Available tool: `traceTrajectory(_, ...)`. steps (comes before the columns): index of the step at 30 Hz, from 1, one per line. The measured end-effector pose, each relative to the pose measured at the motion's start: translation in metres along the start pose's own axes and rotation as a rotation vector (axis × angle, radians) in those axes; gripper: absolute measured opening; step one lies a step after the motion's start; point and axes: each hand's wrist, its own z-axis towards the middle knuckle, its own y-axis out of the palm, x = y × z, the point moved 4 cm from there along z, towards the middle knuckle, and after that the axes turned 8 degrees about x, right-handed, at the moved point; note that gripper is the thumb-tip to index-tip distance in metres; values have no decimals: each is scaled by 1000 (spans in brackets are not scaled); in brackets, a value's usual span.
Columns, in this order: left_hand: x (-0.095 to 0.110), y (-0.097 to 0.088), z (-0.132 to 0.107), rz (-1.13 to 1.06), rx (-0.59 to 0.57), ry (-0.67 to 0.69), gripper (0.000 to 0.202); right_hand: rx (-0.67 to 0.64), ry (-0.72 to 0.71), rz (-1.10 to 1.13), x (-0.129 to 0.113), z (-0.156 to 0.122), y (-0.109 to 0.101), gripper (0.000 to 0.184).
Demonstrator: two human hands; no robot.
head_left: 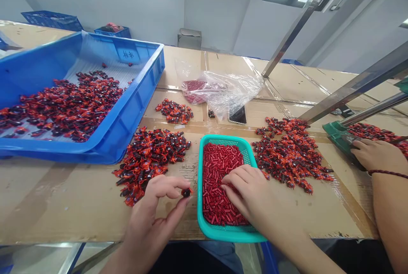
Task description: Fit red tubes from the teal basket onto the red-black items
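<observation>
Both hands reached in over the front edge of the tabletop (79, 197) in the head view. The left hand (156, 212) pinched a small black and orange piece (185, 192) between thumb and index finger, just left of a green basket (200, 206). The right hand (250, 195) had its fingers bent down into that basket, the fingertips among the small red tubes (219, 172) that lay in it; whether they gripped a tube could not be told.

Beyond the left hand, between the basket and a big blue crate (63, 152), lay a heap of black and orange pieces (151, 155), with a smaller heap (175, 111) farther back. To the right of the basket spread another wide heap (288, 155) of the same kind. The crate held many more such pieces (70, 104) on a white liner (92, 57).

Behind the basket lay a clear plastic bag (239, 87) with dark red contents (194, 91), and a phone (239, 115) rested partly under the bag's edge. Metal posts (295, 31) slanted up on the right. At the far right, a co-worker's hand (381, 155), with a dark cord (387, 173) around the wrist, was beside a green fixture (338, 140). Two blue crates (52, 19) and a grey box (189, 40) stood toward the wall (216, 6).
</observation>
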Motion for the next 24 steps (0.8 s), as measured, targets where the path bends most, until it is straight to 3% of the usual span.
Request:
traceTrajectory(5,16,2,-1,-58,-23,-29,20,128,161,532,-29,2,-19,12)
traceTrajectory(7,23,3,-1,-53,-18,16,19,210,131,653,-42,5,-22,18)
traceTrajectory(11,37,5,1,21,-39,160,21,366,-30,602,-60,10,-25,26)
traceTrajectory(14,41,5,0,44,-73,187,25,390,-70,519,-63,12,-24,23)
traceTrajectory(17,44,6,-5,65,-79,202,31,346,-53,498,-63,9,-19,23)
traceTrajectory(20,47,6,-9,65,-72,223,34,254,169,673,-55,1,-11,18)
traceTrajectory(22,48,5,-11,40,-84,184,35,103,377,897,-50,-6,-4,18)
traceTrajectory(24,50,4,-10,1,-84,149,36,-96,512,1077,-50,-12,0,39)
